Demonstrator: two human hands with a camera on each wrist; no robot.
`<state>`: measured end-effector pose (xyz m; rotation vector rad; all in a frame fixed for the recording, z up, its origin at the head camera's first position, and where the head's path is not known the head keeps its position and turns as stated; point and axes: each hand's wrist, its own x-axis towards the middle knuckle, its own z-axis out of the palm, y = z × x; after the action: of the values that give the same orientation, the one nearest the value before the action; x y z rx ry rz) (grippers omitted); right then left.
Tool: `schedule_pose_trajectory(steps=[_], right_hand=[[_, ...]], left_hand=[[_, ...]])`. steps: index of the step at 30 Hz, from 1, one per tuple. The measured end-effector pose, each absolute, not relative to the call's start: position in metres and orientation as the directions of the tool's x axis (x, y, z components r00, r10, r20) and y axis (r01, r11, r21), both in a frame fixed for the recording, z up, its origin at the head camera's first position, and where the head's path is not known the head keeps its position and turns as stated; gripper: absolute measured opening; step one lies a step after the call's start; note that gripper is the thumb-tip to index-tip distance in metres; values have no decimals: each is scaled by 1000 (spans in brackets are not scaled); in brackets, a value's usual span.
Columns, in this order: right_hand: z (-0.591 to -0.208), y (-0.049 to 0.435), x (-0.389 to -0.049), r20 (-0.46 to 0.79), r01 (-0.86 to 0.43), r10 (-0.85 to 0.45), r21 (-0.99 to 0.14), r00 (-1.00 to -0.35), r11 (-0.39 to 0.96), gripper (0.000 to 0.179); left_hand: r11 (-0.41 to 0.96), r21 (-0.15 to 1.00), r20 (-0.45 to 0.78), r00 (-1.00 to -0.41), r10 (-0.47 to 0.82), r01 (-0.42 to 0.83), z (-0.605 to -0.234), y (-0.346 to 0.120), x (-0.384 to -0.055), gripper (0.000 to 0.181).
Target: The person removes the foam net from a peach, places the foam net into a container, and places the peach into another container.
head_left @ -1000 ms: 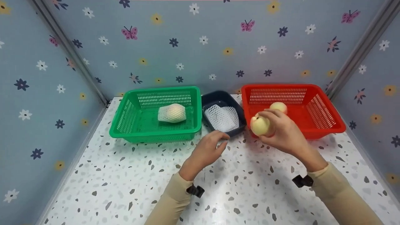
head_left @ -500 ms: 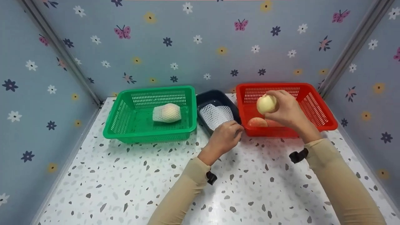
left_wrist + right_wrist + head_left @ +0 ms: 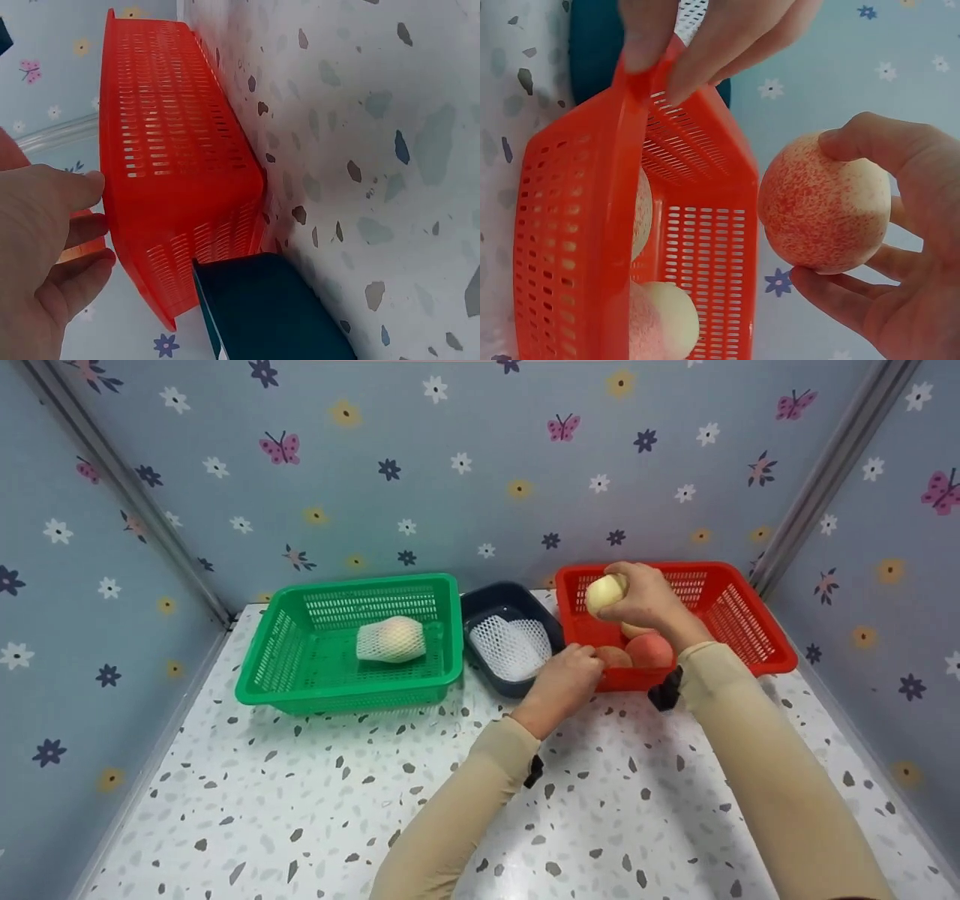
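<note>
The fingers of the right hand curl round a peach held above the red basket, where other peaches lie, while those of the left hand pinch that basket's rim, near the dark tray of white nets

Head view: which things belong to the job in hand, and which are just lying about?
In the job:
held peach, in the right hand
red basket, its rim held by the left hand
loose peaches inside it
likely also, judging by the netted peach: foam nets, dark tray, green basket

Just surroundings:
flowered wall
speckled tabletop
</note>
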<state>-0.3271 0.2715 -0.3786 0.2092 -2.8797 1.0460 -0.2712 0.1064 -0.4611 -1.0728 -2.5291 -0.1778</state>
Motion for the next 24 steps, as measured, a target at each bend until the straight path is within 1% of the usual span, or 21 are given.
schedule_pose_trajectory(steps=[3, 9, 15, 24], right_hand=[[-378, 268, -335, 93, -136, -99, -623, -991, 770, 66], [-380, 266, -346, 11, -65, -74, -615, -997, 786, 65], [-391, 261, -358, -54, -36, -90, -623, -994, 781, 64], [-410, 263, -375, -205, 103, -43, -652, -978, 751, 69]], left_hand=[[720, -58, 378, -653, 657, 691, -460, 110, -272, 15], [734, -77, 416, -647, 639, 675, -462, 116, -270, 23], [752, -80, 447, -651, 613, 654, -466, 116, -268, 21], [757, -39, 440, -669, 599, 652, -468, 113, -268, 16]])
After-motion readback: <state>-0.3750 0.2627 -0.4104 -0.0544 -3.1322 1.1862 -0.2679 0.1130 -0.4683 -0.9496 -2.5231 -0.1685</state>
